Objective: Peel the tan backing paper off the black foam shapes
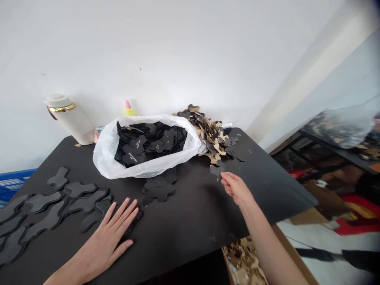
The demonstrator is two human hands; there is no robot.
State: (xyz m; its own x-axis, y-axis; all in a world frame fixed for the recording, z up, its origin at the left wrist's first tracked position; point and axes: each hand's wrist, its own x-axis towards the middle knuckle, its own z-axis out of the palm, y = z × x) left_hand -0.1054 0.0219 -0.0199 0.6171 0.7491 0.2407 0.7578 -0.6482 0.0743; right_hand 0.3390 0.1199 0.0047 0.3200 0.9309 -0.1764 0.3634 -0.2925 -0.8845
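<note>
My left hand (115, 229) lies flat with its fingers spread, over a dark irregular cut-out piece that it mostly hides. Thick dark cut-out pieces (86, 202) lie in rows beside it on the left. My right hand (236, 188) is closed in a pinch at the edge of a thin dark cut-out piece (216, 169). That piece is in front of a heap of thin black-and-tan cut-outs (212, 136). Between the hands, a white plastic bag (103, 158) stands open, holding black cut-outs (138, 148) with pale printing. Several dark pieces (160, 188) lie in front of it.
A white flask (71, 120) with a gold band stands at the table's back left, near a yellow-and-pink bottle (129, 109). Below the front edge of the black table (190, 241) is a box of tan scraps (245, 261). A blue basket (18, 182) sits at left.
</note>
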